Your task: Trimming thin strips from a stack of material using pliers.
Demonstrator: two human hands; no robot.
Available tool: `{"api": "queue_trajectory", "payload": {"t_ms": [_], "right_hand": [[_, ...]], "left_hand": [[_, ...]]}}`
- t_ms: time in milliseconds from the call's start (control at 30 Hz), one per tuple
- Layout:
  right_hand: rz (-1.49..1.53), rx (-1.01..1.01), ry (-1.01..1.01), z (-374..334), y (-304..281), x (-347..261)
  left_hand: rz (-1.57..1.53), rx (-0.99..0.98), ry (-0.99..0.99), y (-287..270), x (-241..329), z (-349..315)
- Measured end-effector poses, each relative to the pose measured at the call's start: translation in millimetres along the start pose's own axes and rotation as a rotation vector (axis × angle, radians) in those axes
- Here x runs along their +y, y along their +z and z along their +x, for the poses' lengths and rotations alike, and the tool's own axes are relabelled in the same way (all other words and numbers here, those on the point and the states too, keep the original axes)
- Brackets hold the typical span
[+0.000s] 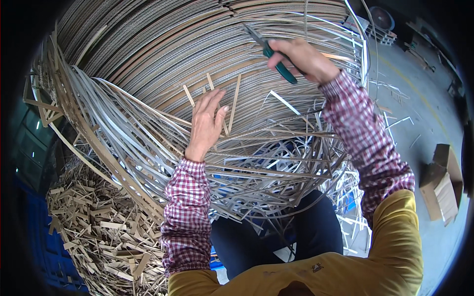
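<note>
My right hand (305, 58) is wrapped round the green handles of a pair of snips (285, 73). Their grey blades point up and to the left, over the stack of cardboard sheets (173, 54). My left hand (205, 122) lies open and palm down on the near part of the stack, fingers stretched away from me. Around its fingertips, thin brown cardboard strips (235, 101) stick up from between the layers. A bent white strip (285, 102) lies to the right of that hand.
Long grey and brown strips (113, 118) hang in a thick bundle at the left. Tangled strips (276, 163) lie before my knees. Short cardboard offcuts (108, 227) heap up at the lower left, beside a blue crate (42, 246). An opened cardboard box (439, 190) sits on the right floor.
</note>
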State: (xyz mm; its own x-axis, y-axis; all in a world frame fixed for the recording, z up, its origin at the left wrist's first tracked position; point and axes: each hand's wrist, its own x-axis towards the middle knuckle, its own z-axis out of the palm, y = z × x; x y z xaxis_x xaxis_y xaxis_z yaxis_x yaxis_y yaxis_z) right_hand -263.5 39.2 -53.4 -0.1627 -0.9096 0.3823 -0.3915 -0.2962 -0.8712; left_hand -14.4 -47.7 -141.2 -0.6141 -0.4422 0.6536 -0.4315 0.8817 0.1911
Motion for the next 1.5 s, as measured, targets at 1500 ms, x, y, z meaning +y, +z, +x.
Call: {"api": "queue_trajectory", "payload": {"t_ms": [1500], "right_hand": [[-0.220,-0.185,-0.030,-88,16,3]], "left_hand": [[-0.113,0.421,0.259,-36,43,12]]}}
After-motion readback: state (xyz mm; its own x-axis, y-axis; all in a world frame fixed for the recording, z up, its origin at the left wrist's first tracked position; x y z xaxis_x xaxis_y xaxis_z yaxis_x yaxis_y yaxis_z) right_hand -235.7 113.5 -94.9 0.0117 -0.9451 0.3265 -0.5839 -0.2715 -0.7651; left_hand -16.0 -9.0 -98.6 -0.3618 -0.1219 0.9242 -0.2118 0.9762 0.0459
